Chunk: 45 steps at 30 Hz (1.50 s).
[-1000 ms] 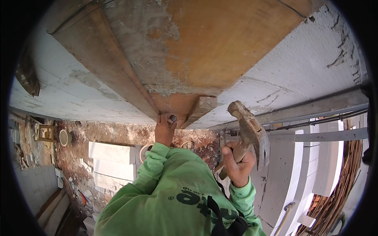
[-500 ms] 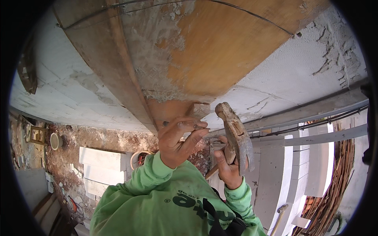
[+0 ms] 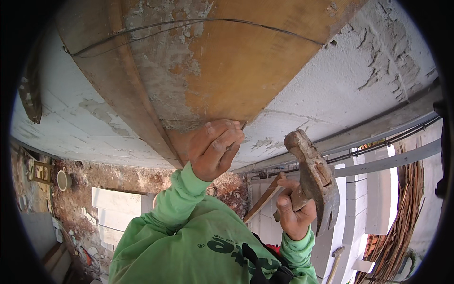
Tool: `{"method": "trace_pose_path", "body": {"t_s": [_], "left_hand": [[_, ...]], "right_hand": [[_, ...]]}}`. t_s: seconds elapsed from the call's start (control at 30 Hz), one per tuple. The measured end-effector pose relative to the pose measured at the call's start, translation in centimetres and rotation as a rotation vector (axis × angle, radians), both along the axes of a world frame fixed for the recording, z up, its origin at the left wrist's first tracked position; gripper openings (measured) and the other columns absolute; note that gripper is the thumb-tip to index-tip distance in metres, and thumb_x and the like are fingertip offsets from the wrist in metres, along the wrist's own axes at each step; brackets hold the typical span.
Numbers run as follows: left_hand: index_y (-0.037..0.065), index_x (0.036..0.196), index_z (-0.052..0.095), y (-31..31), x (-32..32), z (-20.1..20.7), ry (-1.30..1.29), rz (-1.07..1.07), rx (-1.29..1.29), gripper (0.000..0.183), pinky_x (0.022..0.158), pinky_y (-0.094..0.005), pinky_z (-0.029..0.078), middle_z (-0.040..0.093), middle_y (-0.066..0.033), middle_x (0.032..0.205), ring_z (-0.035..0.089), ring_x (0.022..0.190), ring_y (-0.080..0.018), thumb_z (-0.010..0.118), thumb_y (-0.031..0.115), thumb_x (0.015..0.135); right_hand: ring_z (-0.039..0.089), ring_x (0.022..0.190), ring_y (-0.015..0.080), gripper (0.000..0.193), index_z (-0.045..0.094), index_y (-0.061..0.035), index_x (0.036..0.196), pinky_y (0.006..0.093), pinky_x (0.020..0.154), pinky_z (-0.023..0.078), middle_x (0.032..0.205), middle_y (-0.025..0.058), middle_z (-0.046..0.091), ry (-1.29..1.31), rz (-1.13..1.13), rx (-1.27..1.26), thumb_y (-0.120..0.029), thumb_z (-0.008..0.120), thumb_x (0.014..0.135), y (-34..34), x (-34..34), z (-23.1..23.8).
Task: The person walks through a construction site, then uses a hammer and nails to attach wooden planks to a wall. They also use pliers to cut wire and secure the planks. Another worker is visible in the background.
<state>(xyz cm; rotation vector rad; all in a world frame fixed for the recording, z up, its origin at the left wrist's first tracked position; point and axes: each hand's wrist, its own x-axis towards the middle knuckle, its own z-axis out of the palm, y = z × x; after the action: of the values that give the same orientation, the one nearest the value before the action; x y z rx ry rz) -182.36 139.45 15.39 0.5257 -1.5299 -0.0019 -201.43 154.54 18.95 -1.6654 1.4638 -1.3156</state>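
My left hand [image 3: 215, 149] is raised against the lower part of the wooden board [image 3: 236, 71], its fingers pinched together. A thin dark nail [image 3: 243, 126] pokes out past the fingertips, close to the board's right edge; most of it is hidden by the fingers. To the right, my right hand [image 3: 297, 217] is wrapped round the handle of a claw hammer [image 3: 314, 173]. Its worn, mortar-crusted head is up, with the claw pointing down toward me. The hammer is apart from the board and from my left hand.
A wire [image 3: 227, 20] is stretched across the board. White wall blocks [image 3: 406, 42] flank it. Pale blocks [image 3: 118, 213] stack at left, beside a bucket [image 3: 64, 180]. At right are more blocks [image 3: 354, 208], a long-handled tool [image 3: 336, 258] and bundled thin rods [image 3: 409, 213].
My left hand has risen to the board's lower right edge, fingers closing more tightly. My right hand has carried the hammer to the right, away from the left hand. The view has shifted slightly.
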Motion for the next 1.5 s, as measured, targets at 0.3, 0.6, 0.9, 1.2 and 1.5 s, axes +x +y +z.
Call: {"method": "trace_pose_path", "body": {"t_s": [0.3,0.6,0.9,1.2,1.5], "left_hand": [[0.001,0.110,0.066,-1.1,-0.1,0.2,-0.120,0.052,-0.075,0.043,0.061,-0.0306,0.050,0.065,-0.0076,0.089,0.060,0.072,-0.0221,0.076,-0.003,0.068],[0.002,0.106,0.068,-0.9,-0.3,0.3,-0.096,0.111,-0.076,0.036,0.058,-0.0283,0.049,0.065,-0.0056,0.090,0.058,0.072,-0.0200,0.073,0.001,0.070],[-0.001,0.099,0.067,-0.6,-0.4,0.5,-0.061,0.093,-0.046,0.032,0.055,-0.0311,0.046,0.069,-0.0088,0.091,0.059,0.069,-0.0222,0.076,-0.003,0.069],[0.003,0.098,0.069,-1.0,-0.5,0.5,-0.064,0.136,-0.064,0.029,0.053,-0.0291,0.048,0.065,-0.0042,0.087,0.057,0.068,-0.0190,0.078,0.004,0.071],[0.004,0.099,0.069,-1.0,-0.6,0.6,-0.059,0.159,-0.073,0.029,0.053,-0.0283,0.047,0.065,-0.0034,0.085,0.057,0.068,-0.0179,0.078,0.004,0.071]], "right_hand": [[0.067,0.069,0.0349,0.049,0.055,0.0018,0.116,0.0377,0.061,0.053,0.089,0.0179,0.066,0.593,0.271,-0.062,-0.039,0.066,0.090,-0.2,-2.0,5.8],[0.053,0.062,0.0204,0.052,0.056,-0.0005,0.112,0.0305,0.058,0.041,0.072,0.0069,0.055,0.639,0.136,-0.172,-0.047,0.053,0.090,0.3,-1.1,7.4],[0.050,0.060,0.0137,0.061,0.050,0.0015,0.096,0.0254,0.052,0.038,0.070,0.0051,0.050,0.240,0.158,0.042,-0.060,0.045,0.094,-0.1,-1.3,7.8],[0.053,0.059,0.0162,0.046,0.057,0.0026,0.110,0.0280,0.051,0.039,0.070,0.0053,0.054,0.519,0.154,0.022,-0.041,0.052,0.094,-0.3,-1.1,8.8],[0.042,0.054,0.0092,0.050,0.053,0.0033,0.106,0.0241,0.047,0.031,0.066,0.0013,0.046,0.534,0.233,0.085,-0.046,0.047,0.101,-0.7,-1.5,8.8]]}}
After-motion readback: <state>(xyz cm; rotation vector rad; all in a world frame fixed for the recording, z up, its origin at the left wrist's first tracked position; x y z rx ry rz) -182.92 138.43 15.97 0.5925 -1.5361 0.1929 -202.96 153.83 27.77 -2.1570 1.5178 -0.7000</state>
